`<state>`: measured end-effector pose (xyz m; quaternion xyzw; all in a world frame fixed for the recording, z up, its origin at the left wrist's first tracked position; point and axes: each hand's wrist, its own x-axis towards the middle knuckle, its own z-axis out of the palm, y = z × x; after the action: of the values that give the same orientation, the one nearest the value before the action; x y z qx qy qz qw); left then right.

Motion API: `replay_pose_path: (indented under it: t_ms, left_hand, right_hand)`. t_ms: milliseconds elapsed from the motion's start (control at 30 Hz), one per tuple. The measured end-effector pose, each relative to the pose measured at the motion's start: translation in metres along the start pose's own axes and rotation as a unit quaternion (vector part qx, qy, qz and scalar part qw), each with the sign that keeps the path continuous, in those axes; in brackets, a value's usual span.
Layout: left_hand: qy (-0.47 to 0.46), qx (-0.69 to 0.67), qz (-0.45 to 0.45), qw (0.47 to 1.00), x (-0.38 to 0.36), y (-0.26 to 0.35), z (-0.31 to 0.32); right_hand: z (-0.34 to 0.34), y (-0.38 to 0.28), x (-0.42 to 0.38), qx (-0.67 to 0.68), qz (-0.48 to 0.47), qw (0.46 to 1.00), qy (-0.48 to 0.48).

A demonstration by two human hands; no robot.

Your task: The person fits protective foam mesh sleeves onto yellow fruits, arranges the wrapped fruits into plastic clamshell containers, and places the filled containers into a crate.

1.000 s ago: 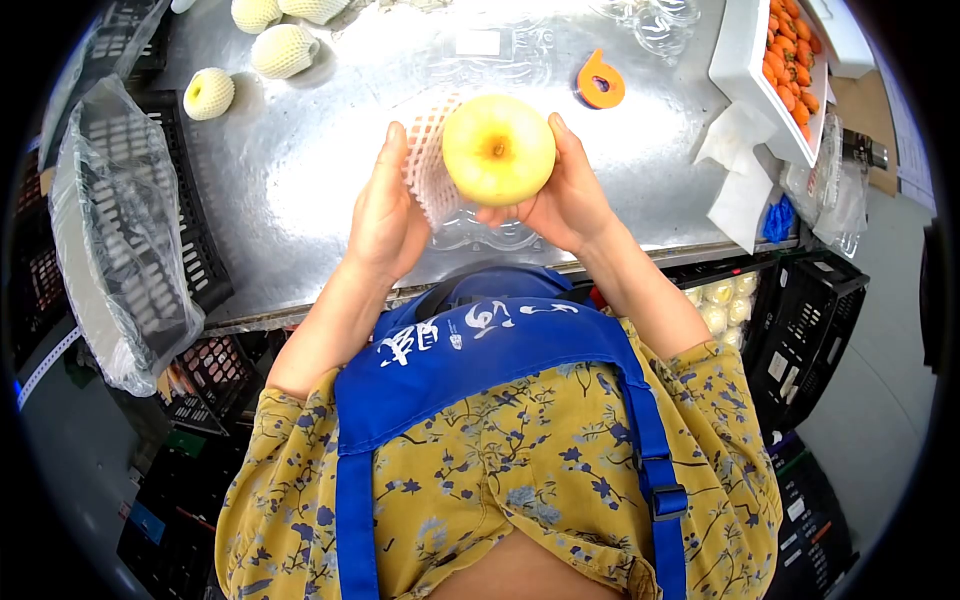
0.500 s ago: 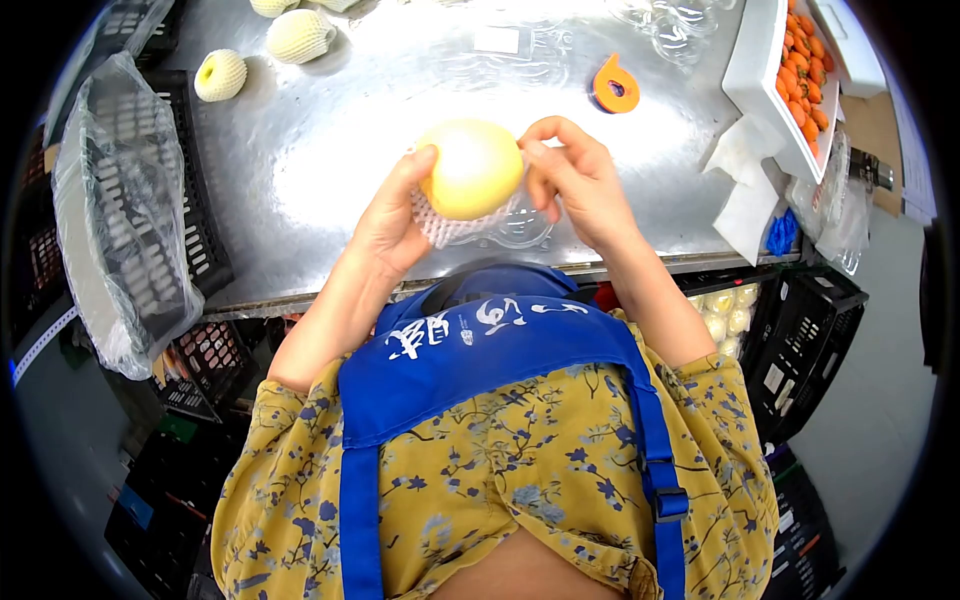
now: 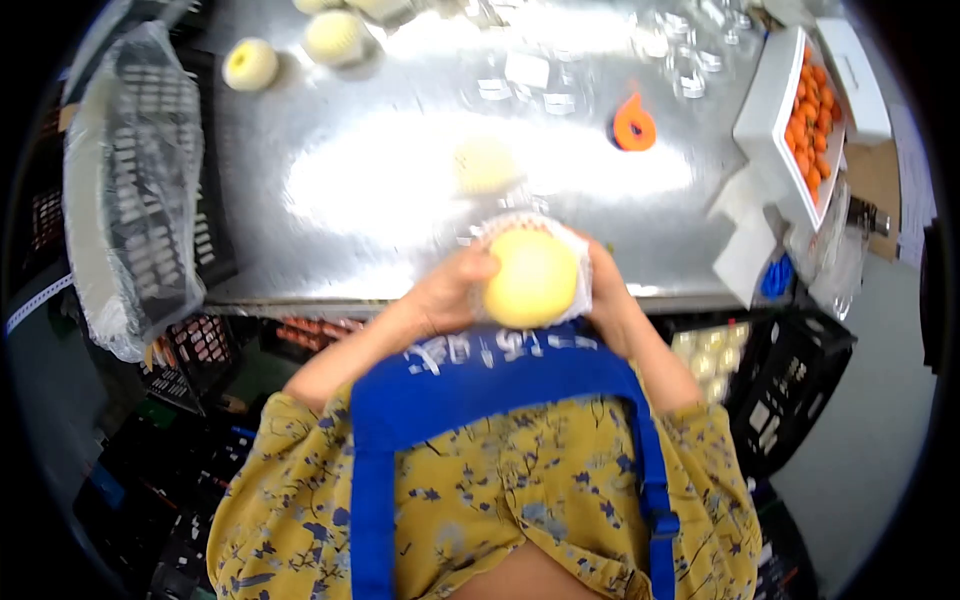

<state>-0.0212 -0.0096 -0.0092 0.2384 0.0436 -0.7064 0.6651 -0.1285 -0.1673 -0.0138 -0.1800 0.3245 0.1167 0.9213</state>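
Note:
A large round yellow fruit point(image 3: 535, 280) is held near the table's front edge, close to the blue apron. My left hand point(image 3: 455, 290) grips its left side, with the thumb on top. My right hand point(image 3: 607, 285) closes around the right side, its fingers mostly hidden behind. White foam netting point(image 3: 520, 222) shows along the fruit's far edge, and clear plastic lies against its right side. Beyond my hands, netted fruits point(image 3: 335, 38) and a single pale fruit point(image 3: 250, 65) rest on the metal table point(image 3: 330, 240).
An orange tape dispenser point(image 3: 635, 128) lies at right centre. Clear plastic containers point(image 3: 685, 75) lie at the back. On the right stands a white box point(image 3: 770, 100) of small orange produce point(image 3: 812, 120). A plastic-covered crate point(image 3: 150, 180) borders the left side.
The fruit has come down toward my body and slightly right. My right hand has gone from a pinch beside it to gripping its right side. The view has shifted, so table items appear lower.

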Motion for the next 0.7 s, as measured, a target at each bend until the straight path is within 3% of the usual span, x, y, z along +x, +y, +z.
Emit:
replay_pose_path:
  t_ms: [67,133,167,267,300,367,467,567,667,700]
  left_hand:
    - [0.020,0.000,0.050,0.999,0.003,-0.001,-0.003]
    - [0.068,0.069,0.117,0.988,0.002,0.003,0.007]
    - [0.113,0.134,0.164,0.971,0.003,0.001,0.002]
    - [0.202,0.377,0.260,0.866,0.005,0.007,-0.008]
    - [0.221,0.461,0.278,0.813,0.006,0.009,-0.010]
    - [0.217,0.344,0.245,0.880,0.007,0.009,-0.019]
    - [0.209,0.185,0.168,0.945,0.005,0.001,-0.024]
    - [0.213,0.169,0.092,0.958,0.009,-0.006,-0.014]
    - [0.208,0.105,0.060,0.970,0.005,0.009,-0.006]
    - [0.249,0.239,0.141,0.928,0.007,0.012,-0.015]
  right_hand:
    - [-0.007,0.001,0.010,-0.156,-0.103,0.979,0.086]
    - [-0.016,-0.008,0.013,-0.451,-0.262,0.842,0.140]
    - [-0.013,-0.014,0.009,-0.510,-0.341,0.776,0.147]
    - [0.015,-0.005,-0.002,-0.503,-0.353,0.771,0.166]
    - [0.023,0.001,-0.007,-0.515,-0.338,0.781,0.102]
    - [0.025,-0.001,-0.016,-0.504,-0.251,0.826,-0.036]
    - [0.040,-0.021,-0.013,-0.650,-0.472,0.596,-0.013]
    - [0.025,-0.009,0.000,-0.720,-0.379,0.577,-0.076]
    - [-0.009,-0.012,0.014,-0.651,-0.391,0.650,-0.021]
    - [-0.017,-0.011,0.020,-0.506,-0.314,0.802,0.049]
